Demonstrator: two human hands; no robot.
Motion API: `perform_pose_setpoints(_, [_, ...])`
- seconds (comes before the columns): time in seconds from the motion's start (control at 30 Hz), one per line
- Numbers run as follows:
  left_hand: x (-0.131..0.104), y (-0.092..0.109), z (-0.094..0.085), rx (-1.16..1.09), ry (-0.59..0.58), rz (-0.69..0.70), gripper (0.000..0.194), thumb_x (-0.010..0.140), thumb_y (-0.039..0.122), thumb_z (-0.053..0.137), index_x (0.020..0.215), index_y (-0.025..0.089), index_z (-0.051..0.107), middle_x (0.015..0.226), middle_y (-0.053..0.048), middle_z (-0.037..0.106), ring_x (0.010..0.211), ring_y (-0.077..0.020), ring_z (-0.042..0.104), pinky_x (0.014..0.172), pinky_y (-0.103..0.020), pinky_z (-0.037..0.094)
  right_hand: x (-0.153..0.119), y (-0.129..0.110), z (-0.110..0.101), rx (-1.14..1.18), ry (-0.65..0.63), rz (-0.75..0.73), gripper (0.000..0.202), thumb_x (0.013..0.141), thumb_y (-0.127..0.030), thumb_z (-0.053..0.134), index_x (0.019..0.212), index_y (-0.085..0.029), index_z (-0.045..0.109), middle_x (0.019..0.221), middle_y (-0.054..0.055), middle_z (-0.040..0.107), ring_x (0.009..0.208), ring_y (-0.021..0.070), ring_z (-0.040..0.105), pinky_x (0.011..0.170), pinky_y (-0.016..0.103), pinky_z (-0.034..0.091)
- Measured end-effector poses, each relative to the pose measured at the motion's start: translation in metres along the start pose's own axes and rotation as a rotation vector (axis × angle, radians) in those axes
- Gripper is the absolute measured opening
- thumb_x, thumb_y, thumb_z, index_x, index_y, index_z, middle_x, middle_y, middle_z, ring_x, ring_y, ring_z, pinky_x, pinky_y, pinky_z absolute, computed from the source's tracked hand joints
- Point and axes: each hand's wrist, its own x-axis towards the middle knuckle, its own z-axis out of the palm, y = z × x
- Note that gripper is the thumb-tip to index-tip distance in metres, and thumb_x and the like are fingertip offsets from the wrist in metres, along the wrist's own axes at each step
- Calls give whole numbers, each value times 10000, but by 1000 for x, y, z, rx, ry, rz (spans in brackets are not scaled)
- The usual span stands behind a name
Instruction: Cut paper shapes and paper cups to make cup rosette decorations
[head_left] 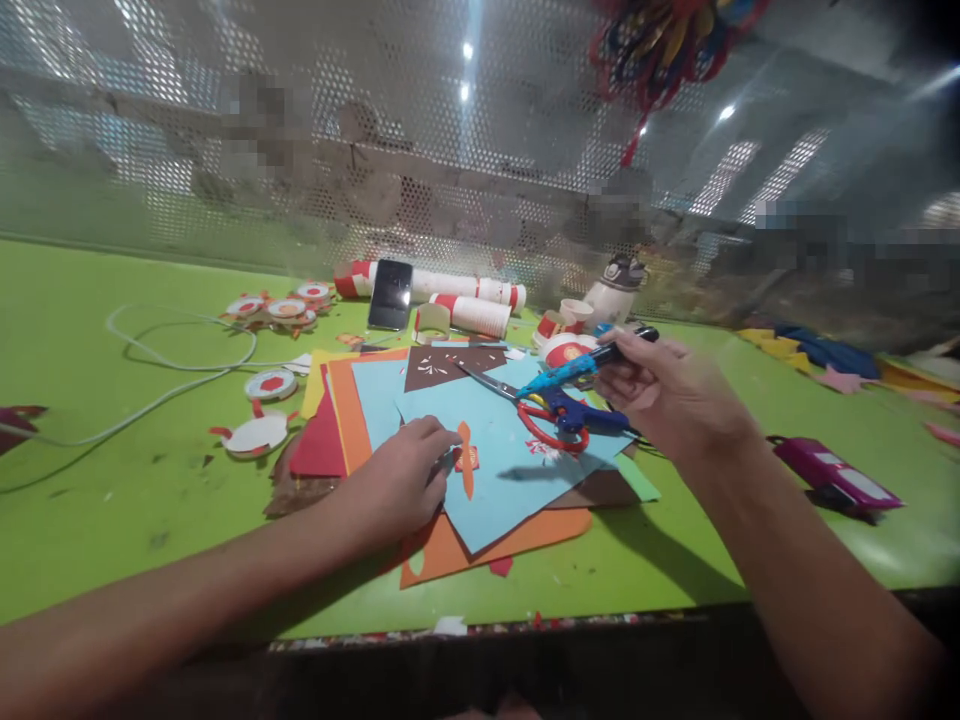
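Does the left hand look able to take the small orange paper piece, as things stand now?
Probably yes. The left hand is right beside the small orange paper piece, and I see nothing lying between them. The blue marker in the right hand is farther up, out of the way.

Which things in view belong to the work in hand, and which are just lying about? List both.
Likely in use:
blue pen-like tool, in the right hand
orange cutout, by the left hand
light-blue sheet
scissors

Apparently just lying about:
phone
purple object, at right
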Motion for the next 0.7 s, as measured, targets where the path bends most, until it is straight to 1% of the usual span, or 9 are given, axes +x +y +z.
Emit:
perform_pose_setpoints(0.1, [0, -1, -1, 1, -12, 32, 284, 897, 192, 340, 1017, 168, 597, 953, -89, 524, 895, -209, 505, 798, -361, 428, 0, 10, 12, -106, -75, -81, 152, 690, -314, 755, 699, -203, 651, 524, -54, 420, 437, 61, 366, 397, 208, 360])
perform_pose_setpoints(0.17, [1, -2, 0, 5, -29, 58, 286, 900, 190, 339, 1012, 169, 601, 943, -86, 520, 884, -203, 501, 792, -359, 429, 1, 15, 19, -189, -117, -149, 138, 729, -312, 727, 725, -201, 647, 510, -57, 427, 424, 65, 379, 398, 223, 349])
perform_pose_setpoints(0.3, [4, -6, 2, 25, -46, 91, 278, 895, 164, 340, 1010, 162, 593, 940, -86, 507, 873, -201, 488, 786, -360, 430, 3, 24, 28, -372, -127, -243, 113, 785, -318, 674, 769, -208, 651, 494, -61, 446, 418, 68, 397, 388, 220, 316])
perform_pose_setpoints(0.4, [5, -9, 4, 44, -52, 97, 281, 882, 135, 341, 1029, 155, 580, 933, -91, 498, 873, -206, 475, 783, -366, 430, 7, 28, 33, -449, -122, -265, 105, 784, -307, 672, 774, -203, 657, 519, -59, 471, 425, 59, 393, 393, 213, 317])
perform_pose_setpoints(0.5, [6, -10, 4, 32, -65, 96, 296, 869, 118, 345, 1062, 160, 566, 937, -89, 491, 871, -207, 469, 777, -368, 433, 10, 29, 37, -472, -139, -265, 94, 792, -294, 661, 779, -201, 652, 565, -51, 502, 447, 58, 410, 412, 216, 332])
perform_pose_setpoints(0.7, [6, -8, 2, 6, -118, 80, 340, 875, 105, 324, 1142, 152, 530, 952, -90, 470, 845, -203, 453, 767, -375, 428, 7, 31, 44, -542, -159, -285, 94, 799, -273, 651, 744, -200, 635, 579, -41, 505, 483, 74, 436, 441, 226, 346])
